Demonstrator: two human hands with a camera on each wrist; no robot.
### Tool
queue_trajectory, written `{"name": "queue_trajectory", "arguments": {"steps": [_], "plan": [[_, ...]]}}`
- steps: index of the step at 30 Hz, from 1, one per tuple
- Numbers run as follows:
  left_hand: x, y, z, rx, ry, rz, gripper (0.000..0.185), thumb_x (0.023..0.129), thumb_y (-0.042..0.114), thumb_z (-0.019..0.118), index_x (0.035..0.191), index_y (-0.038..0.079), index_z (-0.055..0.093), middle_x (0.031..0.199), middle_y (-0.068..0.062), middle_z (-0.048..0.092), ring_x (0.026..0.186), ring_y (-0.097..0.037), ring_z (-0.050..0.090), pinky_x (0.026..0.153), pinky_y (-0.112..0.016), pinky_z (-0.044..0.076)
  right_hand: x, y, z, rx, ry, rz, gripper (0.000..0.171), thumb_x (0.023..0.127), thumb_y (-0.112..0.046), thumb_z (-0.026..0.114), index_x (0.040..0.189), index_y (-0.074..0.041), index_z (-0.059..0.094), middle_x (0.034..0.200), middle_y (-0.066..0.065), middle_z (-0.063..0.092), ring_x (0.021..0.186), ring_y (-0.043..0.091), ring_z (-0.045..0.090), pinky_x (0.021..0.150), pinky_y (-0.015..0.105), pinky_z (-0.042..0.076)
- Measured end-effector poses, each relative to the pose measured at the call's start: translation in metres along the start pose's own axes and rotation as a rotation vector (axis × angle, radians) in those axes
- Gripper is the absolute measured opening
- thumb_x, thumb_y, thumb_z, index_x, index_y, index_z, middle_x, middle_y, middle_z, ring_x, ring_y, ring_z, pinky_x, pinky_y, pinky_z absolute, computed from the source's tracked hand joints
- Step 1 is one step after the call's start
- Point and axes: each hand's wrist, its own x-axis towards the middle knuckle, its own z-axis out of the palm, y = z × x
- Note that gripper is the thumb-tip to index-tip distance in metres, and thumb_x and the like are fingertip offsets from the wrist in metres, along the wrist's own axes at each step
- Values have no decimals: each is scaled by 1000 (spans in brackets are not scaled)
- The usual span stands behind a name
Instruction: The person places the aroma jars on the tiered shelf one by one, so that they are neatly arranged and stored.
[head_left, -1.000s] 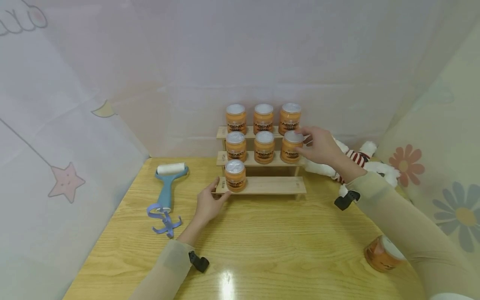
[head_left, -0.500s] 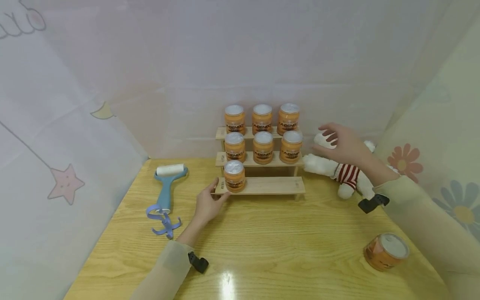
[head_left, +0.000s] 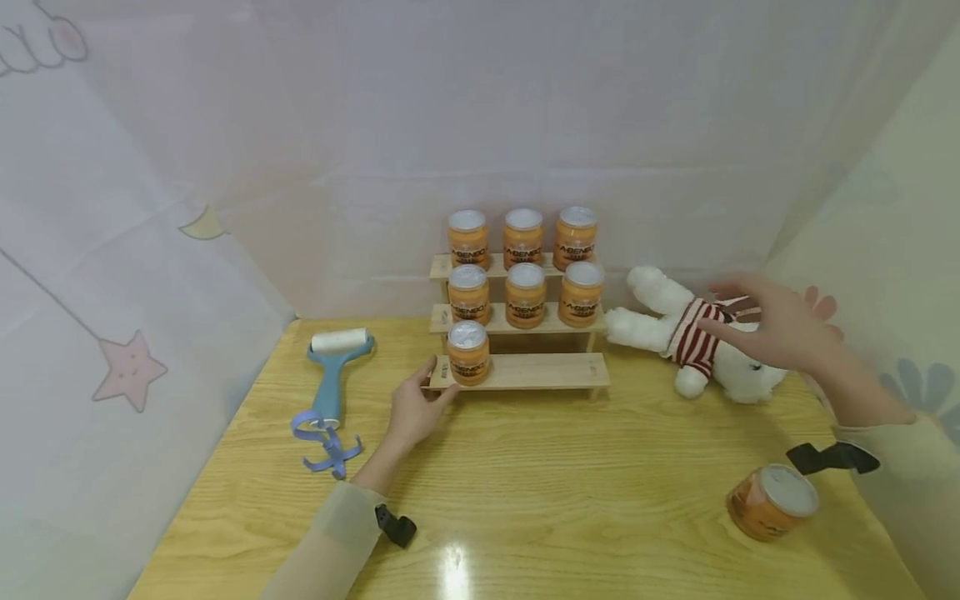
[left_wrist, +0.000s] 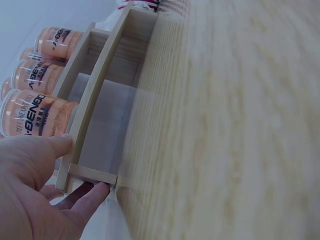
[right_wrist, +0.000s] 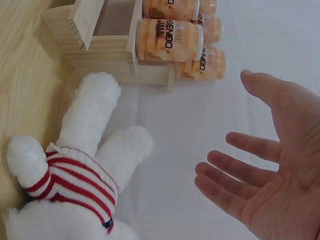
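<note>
With seven jars on the stepped wooden rack (head_left: 525,372), the left hand (head_left: 415,410) steadies its left end with relaxed fingers, while the right hand (head_left: 780,325) hovers spread and empty over the plush toy (head_left: 693,343), so the likely next move is reaching near-right for the loose jar (head_left: 771,502) lying on the table (head_left: 525,492).

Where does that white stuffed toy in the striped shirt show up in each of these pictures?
Head: stuffed toy lies right of the wooden rack, under the right hand.
Left wrist: only a striped scrap at the top edge.
Right wrist: lower left.
Shared landmark: the rack.
</note>
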Motion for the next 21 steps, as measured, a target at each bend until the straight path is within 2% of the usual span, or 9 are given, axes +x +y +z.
{"name": "queue_trajectory", "arguments": {"steps": [3, 5, 9, 11, 13, 16, 17, 19, 21], "plan": [[0, 0, 0, -3, -3, -5, 79, 99, 33, 79, 162, 5, 42, 134, -25, 71, 106, -34, 77, 86, -40, 66, -17, 10, -3, -23, 18, -27, 52, 100, -27, 77, 143, -3, 61, 138, 24, 66, 117, 49, 67, 88, 31, 63], [0, 0, 1, -7, -4, -6, 78, 99, 34, 79, 162, 5, 43, 133, -25, 71, 106, -33, 78, 87, -40, 66, -28, 16, -3, -38, 26, -43, 51, 98, -24, 79, 141, -3, 63, 136, 24, 68, 113, 48, 69, 79, 14, 57], [0, -1, 1, -6, 0, -4, 78, 99, 33, 79, 163, 4, 42, 131, -24, 72, 104, -32, 78, 84, -37, 66, -49, 22, -2, -64, 45, -64, 50, 94, -23, 84, 136, -3, 67, 130, 24, 71, 107, 38, 72, 76, 5, 51], [1, -1, 1, -13, 1, -7, 79, 99, 33, 79, 163, 5, 42, 130, -23, 73, 103, -31, 77, 84, -37, 66, -59, 22, -1, -77, 54, -53, 50, 92, -24, 86, 134, -4, 69, 128, 23, 73, 103, 22, 75, 75, 6, 53], [1, 0, 0, -21, 1, -11, 79, 99, 33, 79, 163, 6, 42, 129, -22, 73, 103, -31, 77, 84, -37, 66, -69, 22, 0, -105, 52, -53, 50, 91, -25, 87, 133, -3, 69, 128, 23, 73, 101, 21, 75, 75, 14, 59], [0, 1, 0, -27, 4, -9, 78, 99, 32, 79, 162, 5, 42, 129, -23, 73, 103, -31, 77, 84, -37, 66, -84, 23, 4, -139, 22, -34, 48, 91, -26, 87, 131, -4, 71, 127, 23, 73, 101, 28, 76, 75, 38, 66], [0, 1, -1, -26, 5, -9, 78, 99, 32, 79, 162, 5, 43, 129, -23, 73, 103, -31, 77, 84, -37, 66, -89, 24, 6, -147, 10, -30, 47, 91, -27, 87, 130, -4, 71, 127, 23, 73, 101, 38, 75, 74, 47, 65], [0, 0, -1, -28, 4, -6, 79, 99, 31, 80, 162, 4, 42, 130, -24, 73, 103, -32, 77, 84, -37, 66, -99, 27, 10, -145, -14, -27, 45, 91, -26, 87, 128, -5, 71, 125, 21, 74, 101, 45, 72, 72, 54, 64], [0, 0, 0, -30, 4, -5, 79, 99, 31, 80, 162, 4, 42, 132, -24, 72, 104, -32, 77, 85, -37, 66, -108, 30, 14, -147, -47, -24, 44, 91, -28, 87, 128, -8, 72, 124, 20, 74, 101, 45, 72, 72, 54, 63]]}}
